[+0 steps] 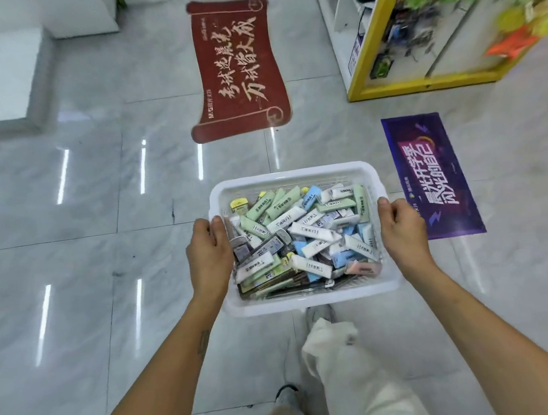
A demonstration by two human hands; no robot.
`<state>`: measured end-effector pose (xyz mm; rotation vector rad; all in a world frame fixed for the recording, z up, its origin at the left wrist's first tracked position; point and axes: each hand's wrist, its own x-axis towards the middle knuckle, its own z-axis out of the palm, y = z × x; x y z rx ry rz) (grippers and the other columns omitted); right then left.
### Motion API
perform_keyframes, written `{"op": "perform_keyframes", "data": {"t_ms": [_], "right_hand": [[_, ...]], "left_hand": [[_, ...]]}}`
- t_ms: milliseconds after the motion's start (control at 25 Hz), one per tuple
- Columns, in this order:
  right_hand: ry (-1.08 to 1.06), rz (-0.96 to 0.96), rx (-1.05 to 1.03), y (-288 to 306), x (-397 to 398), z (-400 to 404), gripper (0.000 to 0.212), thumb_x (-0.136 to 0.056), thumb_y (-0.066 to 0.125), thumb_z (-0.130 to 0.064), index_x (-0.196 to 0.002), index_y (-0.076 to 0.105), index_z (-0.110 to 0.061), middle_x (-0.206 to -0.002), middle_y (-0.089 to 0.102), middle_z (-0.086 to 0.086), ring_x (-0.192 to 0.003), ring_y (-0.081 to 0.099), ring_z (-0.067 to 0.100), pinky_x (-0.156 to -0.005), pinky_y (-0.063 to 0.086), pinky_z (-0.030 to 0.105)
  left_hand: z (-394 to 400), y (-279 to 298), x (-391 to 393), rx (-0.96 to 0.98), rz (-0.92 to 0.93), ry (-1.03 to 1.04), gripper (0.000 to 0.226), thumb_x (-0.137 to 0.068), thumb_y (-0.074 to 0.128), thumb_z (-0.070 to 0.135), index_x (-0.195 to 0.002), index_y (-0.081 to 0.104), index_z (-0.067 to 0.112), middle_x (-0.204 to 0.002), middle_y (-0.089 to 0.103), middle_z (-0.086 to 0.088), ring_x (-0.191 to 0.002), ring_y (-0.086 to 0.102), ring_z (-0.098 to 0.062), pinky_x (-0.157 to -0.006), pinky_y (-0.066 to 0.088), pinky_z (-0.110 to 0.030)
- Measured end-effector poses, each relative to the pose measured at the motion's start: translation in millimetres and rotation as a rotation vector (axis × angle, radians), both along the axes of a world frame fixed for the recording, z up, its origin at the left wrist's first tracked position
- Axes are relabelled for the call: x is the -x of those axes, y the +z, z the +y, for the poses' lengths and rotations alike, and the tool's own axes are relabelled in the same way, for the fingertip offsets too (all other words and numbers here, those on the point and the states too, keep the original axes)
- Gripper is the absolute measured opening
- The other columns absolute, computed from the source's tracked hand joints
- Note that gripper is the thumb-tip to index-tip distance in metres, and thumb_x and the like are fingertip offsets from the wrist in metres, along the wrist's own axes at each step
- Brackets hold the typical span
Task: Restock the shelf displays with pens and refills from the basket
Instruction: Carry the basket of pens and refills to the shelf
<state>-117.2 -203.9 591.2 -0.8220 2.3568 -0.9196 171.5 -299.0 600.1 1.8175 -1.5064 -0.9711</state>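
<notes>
Should the white basket be tipped or knocked against the yellow-framed shelf on the way, small packs could be spilled over its low rim onto the glossy tiled floor. The basket is held in the air in front of the body, its left rim gripped by the left hand and its right rim by the right hand, fingers curled round it. It is heaped with pen and refill packs in white, green and blue.

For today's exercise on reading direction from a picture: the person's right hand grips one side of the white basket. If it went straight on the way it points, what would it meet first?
The right hand points forward, away from the body, along the basket rim. Nothing stands in that line; lower down lie only bare tiles beside the purple floor sticker, and further on the yellow-framed shelf, though depth is unclear.
</notes>
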Motion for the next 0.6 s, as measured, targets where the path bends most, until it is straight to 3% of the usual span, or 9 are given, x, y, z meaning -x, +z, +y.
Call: {"op": "perform_keyframes", "data": {"t_ms": [80,200,440,600], "right_hand": [[0.002,0.002,0.001,9,10,-44,0.041,-0.105,0.044,-0.041,-0.076,0.046,-0.011,-0.070,0.052,0.000,-0.063,0.046,0.007,-0.052,0.032,0.024],[0.018,-0.034,0.034,15,28,-113,0.041,-0.104,0.044,-0.041,-0.075,0.046,-0.012,-0.071,0.052,0.002,-0.063,0.047,0.011,-0.053,0.034,0.029],[0.007,-0.040,0.023,42,72,-261,0.039,-0.104,0.045,-0.039,-0.073,0.044,-0.016,-0.070,0.052,0.000,-0.062,0.047,0.007,-0.050,0.032,0.023],[0.008,-0.051,0.034,64,103,-371,0.041,-0.104,0.045,-0.041,-0.075,0.047,-0.013,-0.071,0.053,0.001,-0.063,0.048,0.011,-0.051,0.032,0.029]], "left_hand": [[-40,10,10,0.010,-0.007,0.034,0.037,-0.103,0.042,0.038,-0.070,0.041,0.020,-0.061,0.046,0.002,-0.052,0.046,0.004,-0.046,0.034,-0.014],[-108,21,28,0.016,-0.035,0.072,0.042,-0.101,0.045,0.041,-0.067,0.043,0.016,-0.060,0.047,0.001,-0.051,0.044,-0.005,-0.045,0.030,-0.020],[-260,45,76,-0.003,-0.079,0.107,0.044,-0.100,0.047,0.042,-0.068,0.046,0.012,-0.060,0.048,0.001,-0.053,0.042,-0.010,-0.047,0.030,-0.027],[-369,60,106,0.010,-0.031,0.088,0.043,-0.100,0.047,0.041,-0.069,0.046,0.011,-0.061,0.048,0.001,-0.054,0.044,-0.013,-0.049,0.032,-0.030]]}}
